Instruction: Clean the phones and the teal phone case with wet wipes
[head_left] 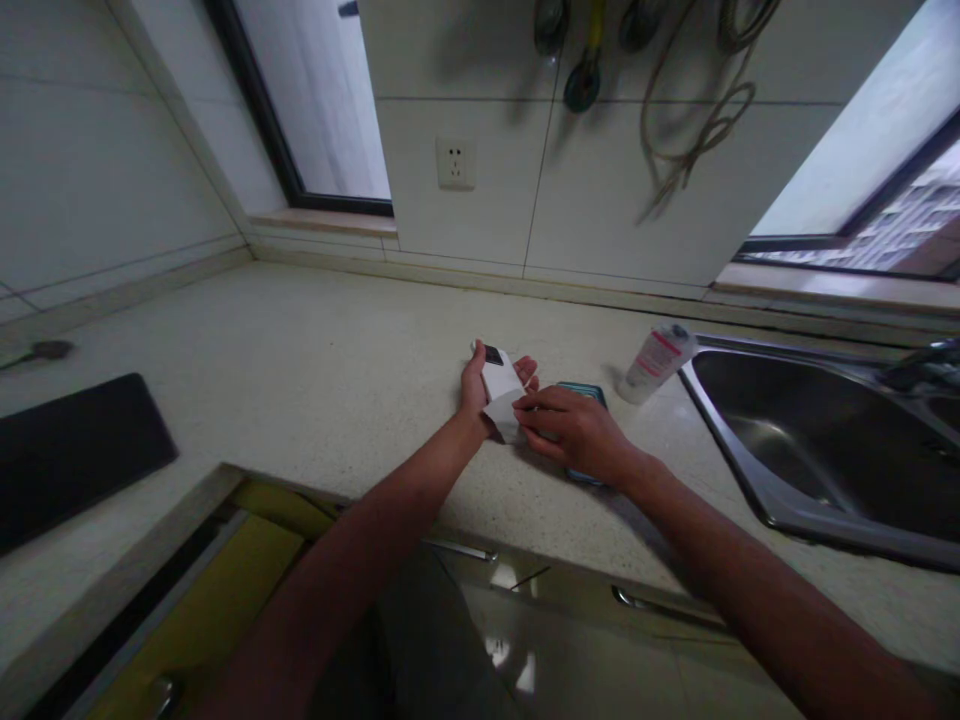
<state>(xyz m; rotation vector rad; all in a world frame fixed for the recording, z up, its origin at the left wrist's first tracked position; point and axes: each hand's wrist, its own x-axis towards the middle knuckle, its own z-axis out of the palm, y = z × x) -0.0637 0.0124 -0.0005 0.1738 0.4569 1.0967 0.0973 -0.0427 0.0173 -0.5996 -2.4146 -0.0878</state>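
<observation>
My left hand point(472, 385) is wrapped around a slim white phone point(501, 376) with a dark block at its top end, held just above the counter. The fingers of my right hand point(570, 428) pinch the edge of a thin white sheet point(504, 412) that lies over the phone's lower end. Whether the sheet is paper, film or a wipe cannot be made out. Under my right hand, a flat teal-edged object point(581, 388) rests on the counter, mostly covered. To the right of it, a clear, crumpled-looking container with red print point(657, 362) stands tilted.
The pale speckled counter point(322, 360) runs along the tiled wall. A steel sink point(739, 460) with a faucet point(926, 365) is at the right. On the left lie a black flat board point(79, 450) and a brush point(49, 350). A yellow drawer point(217, 580) stands open below. Cords point(690, 150) hang above.
</observation>
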